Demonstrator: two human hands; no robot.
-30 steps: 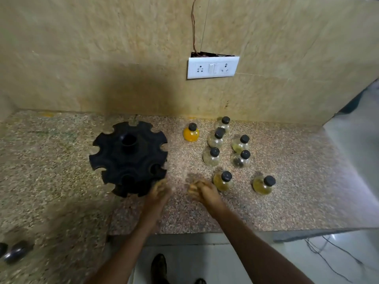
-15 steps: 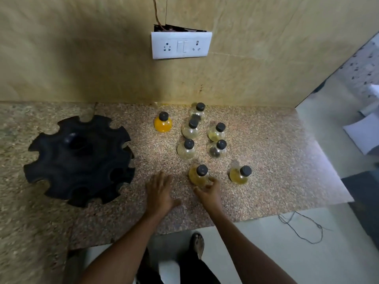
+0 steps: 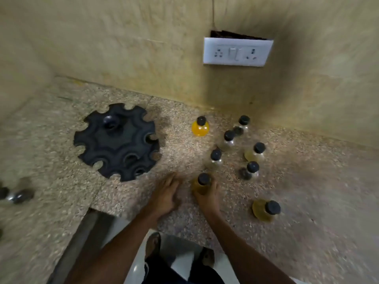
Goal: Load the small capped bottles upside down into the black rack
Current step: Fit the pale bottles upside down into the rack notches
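Your right hand [image 3: 207, 194] is wrapping its fingers around the nearest yellow bottle [image 3: 202, 184], cap up on the counter [image 3: 307, 232], likely for flipping, while your left hand [image 3: 165, 194] is resting flat, empty, near the black rack [image 3: 117, 141].

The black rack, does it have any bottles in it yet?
Empty. Every slot that shows in the black rack is bare, and the small bottles, like the orange one, stand on the counter.
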